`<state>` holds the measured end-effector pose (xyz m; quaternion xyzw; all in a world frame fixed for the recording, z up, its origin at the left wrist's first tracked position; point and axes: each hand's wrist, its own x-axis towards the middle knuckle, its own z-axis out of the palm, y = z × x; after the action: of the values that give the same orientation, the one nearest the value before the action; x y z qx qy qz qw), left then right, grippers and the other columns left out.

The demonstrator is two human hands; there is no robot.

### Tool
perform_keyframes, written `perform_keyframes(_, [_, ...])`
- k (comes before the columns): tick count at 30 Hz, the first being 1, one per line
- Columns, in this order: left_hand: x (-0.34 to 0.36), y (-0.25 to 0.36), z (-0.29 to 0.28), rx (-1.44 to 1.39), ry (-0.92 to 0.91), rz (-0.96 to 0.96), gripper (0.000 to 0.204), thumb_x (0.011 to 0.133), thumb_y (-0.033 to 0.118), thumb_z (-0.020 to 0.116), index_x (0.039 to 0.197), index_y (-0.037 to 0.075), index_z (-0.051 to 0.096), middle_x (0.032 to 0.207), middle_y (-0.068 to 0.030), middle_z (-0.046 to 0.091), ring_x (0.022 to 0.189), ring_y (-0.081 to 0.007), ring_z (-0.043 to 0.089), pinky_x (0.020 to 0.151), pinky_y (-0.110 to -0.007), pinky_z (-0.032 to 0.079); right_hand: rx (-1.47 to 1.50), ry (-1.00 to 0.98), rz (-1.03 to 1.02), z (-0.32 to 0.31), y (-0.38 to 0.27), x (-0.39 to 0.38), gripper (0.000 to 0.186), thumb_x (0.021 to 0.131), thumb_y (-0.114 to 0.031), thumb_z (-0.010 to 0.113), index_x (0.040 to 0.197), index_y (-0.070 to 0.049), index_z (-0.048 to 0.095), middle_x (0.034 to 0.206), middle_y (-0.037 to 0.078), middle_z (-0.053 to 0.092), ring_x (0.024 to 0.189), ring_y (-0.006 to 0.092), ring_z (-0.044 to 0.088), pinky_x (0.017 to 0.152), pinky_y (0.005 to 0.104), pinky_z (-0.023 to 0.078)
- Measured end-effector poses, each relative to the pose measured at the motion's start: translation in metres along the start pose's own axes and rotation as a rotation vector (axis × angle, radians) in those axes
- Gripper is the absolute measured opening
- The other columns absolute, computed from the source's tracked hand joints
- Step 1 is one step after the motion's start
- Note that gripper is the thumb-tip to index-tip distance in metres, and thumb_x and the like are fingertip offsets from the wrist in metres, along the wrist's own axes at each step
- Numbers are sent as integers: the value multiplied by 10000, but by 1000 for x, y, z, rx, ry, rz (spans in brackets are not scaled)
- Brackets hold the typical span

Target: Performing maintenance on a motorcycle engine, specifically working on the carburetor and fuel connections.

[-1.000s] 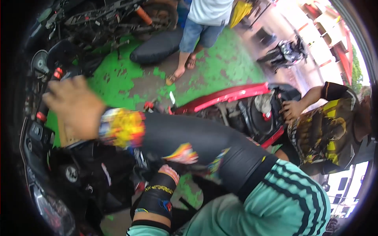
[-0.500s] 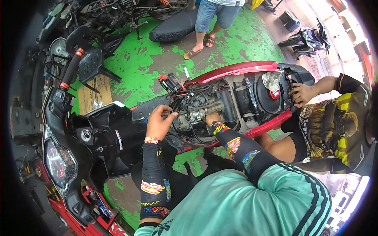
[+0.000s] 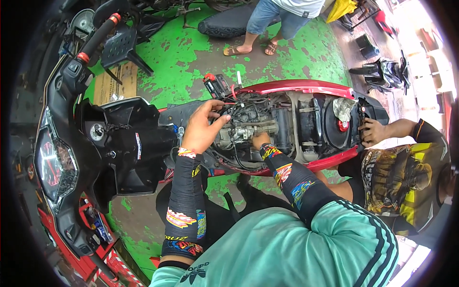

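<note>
A red and black scooter lies across the view with its engine bay uncovered. My left hand is over the bay's left edge, thumb and fingers apart, close to a bundle of black wires; nothing shows between them. Lower in the bay, my right hand is curled against a grimy metal engine part. Its fingertips are hidden, so what it grips cannot be made out. A black battery with red on it sits past the wires at the far edge.
At the right, a co-worker's hand rests on the scooter's tail near a red cap. Someone in denim shorts stands beyond, beside a detached seat. A plastic chair and a red tool cart are at the left.
My left hand has moved farther from me, toward the wires near the battery. My right hand stays at the engine part. The whole view has shifted slightly.
</note>
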<state>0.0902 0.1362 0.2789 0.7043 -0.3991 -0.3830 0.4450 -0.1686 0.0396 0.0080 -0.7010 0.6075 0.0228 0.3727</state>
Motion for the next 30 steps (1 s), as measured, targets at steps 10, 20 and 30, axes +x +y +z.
perform_keyframes(10, [4,24,3,-37,4,82,426,921,203,778,1285,40,627,1193,-92,714,1047,-187,684,901,-356,519,15,-30,75,-8,18,11,257,895,-276,765,938,-26,809,851,133,784,765,196,740,744,353,553])
perform_keyframes(20, [6,16,1,-56,-4,78,434,919,217,781,1282,33,631,1226,-97,709,1051,-197,691,910,-361,524,328,-92,10,-9,8,-4,235,868,-263,756,858,-29,770,747,56,729,663,144,648,650,330,506])
perform_keyframes(30, [10,9,5,-87,14,146,436,890,240,795,1238,21,651,1139,-152,690,1013,-256,697,885,-383,552,430,-127,1,-3,23,6,159,819,-179,760,780,-32,716,708,31,687,661,134,606,652,342,491])
